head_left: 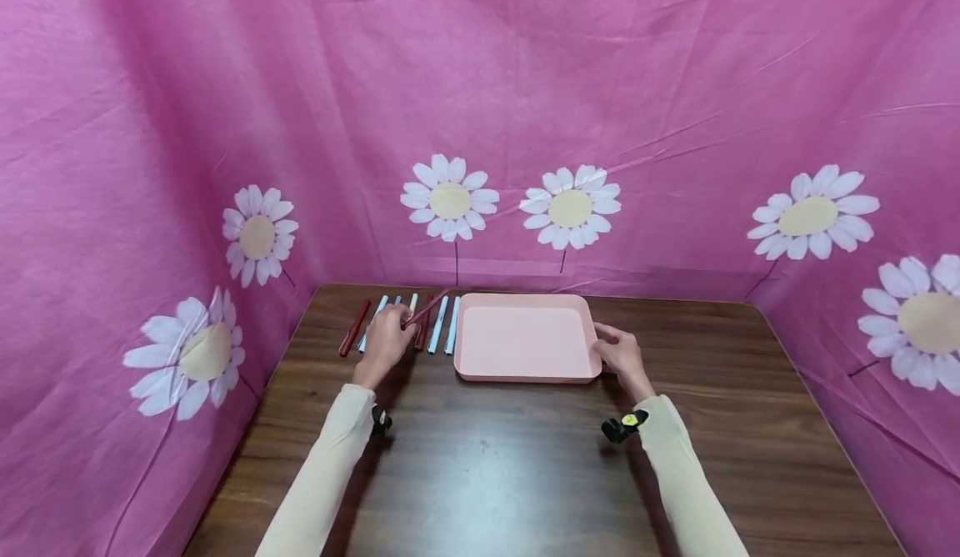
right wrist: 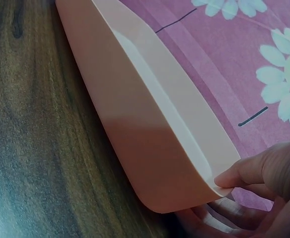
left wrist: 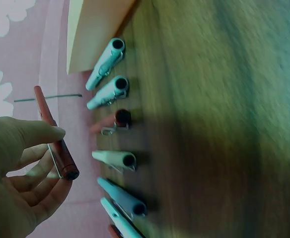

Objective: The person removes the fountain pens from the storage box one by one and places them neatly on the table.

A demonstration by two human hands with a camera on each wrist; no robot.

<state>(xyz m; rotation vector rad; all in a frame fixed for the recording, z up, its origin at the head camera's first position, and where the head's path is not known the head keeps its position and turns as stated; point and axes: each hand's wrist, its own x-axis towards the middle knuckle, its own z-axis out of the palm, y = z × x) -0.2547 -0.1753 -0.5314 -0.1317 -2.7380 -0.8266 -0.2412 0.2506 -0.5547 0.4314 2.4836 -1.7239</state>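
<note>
My left hand (head_left: 387,338) pinches a dark red pen (left wrist: 61,153) between thumb and fingers, held up above a row of pens. The pen's clip and dark end show in the left wrist view. Beneath and beside the hand lie a dark red pen (head_left: 355,328), a pale green pen (left wrist: 114,158), light blue pens (head_left: 438,325) and others, side by side; the hand partly covers some of them. To their right sits a shallow pink tray (head_left: 528,344) with a bare floor. My right hand (head_left: 621,357) pinches its right rim, thumb on the inside and fingers outside.
The brown wooden table (head_left: 487,457) stretches toward me and off to the right. A pink curtain (head_left: 510,82) with white daisies hangs behind it and along both sides. The pen row stands close to the tray's left wall.
</note>
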